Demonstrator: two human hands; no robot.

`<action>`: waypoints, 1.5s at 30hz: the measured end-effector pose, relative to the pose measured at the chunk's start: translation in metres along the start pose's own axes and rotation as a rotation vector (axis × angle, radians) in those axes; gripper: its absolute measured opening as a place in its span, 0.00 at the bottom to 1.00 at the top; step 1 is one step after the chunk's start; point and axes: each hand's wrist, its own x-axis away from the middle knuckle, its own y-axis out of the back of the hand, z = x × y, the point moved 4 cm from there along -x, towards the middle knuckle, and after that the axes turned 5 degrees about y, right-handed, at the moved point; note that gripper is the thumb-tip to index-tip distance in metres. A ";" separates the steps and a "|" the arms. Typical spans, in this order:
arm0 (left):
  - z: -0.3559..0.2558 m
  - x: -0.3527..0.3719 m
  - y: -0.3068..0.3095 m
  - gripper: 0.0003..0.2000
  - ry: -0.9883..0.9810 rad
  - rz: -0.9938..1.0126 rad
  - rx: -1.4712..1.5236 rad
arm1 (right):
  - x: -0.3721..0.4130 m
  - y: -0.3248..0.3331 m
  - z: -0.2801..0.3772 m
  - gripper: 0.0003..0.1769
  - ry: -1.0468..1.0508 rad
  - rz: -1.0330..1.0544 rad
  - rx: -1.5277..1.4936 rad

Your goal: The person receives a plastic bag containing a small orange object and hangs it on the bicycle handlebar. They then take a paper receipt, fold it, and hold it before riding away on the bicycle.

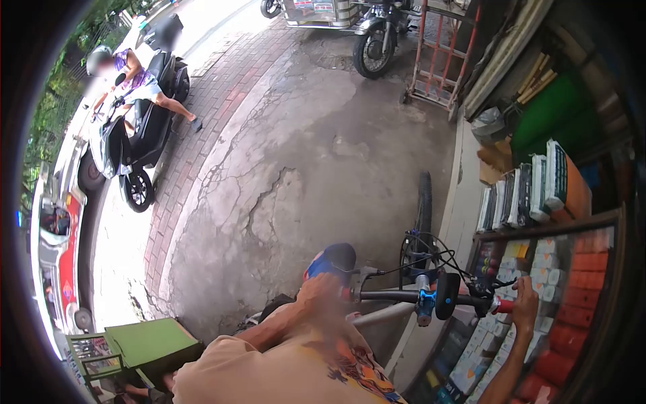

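Observation:
A bicycle handlebar (390, 295) crosses in front of my body, with a blue stem clamp (425, 301) at its middle and a black oval device (447, 296) mounted beside it. My right hand (525, 299) is closed round the red right grip (504, 306). At the left end my left hand (323, 289), partly blurred, is closed on the grip, and a bit of red shows at its edge. Just beyond it is a blue rounded thing (336, 259), perhaps a cap. The front wheel (424, 209) points ahead on the pavement.
On the left, a helmeted person sits on a scooter (145, 124) near a red and silver vehicle (67, 249). A glass display case (538, 289) and stacked packs (531, 185) line the right. Ahead stand a hand truck (444, 60) and a motorcycle (377, 40). Cracked concrete (323, 161) lies between.

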 end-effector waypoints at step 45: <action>0.352 -0.589 0.243 0.17 0.524 -0.448 0.007 | -0.975 -0.214 0.475 0.08 0.688 0.150 -0.137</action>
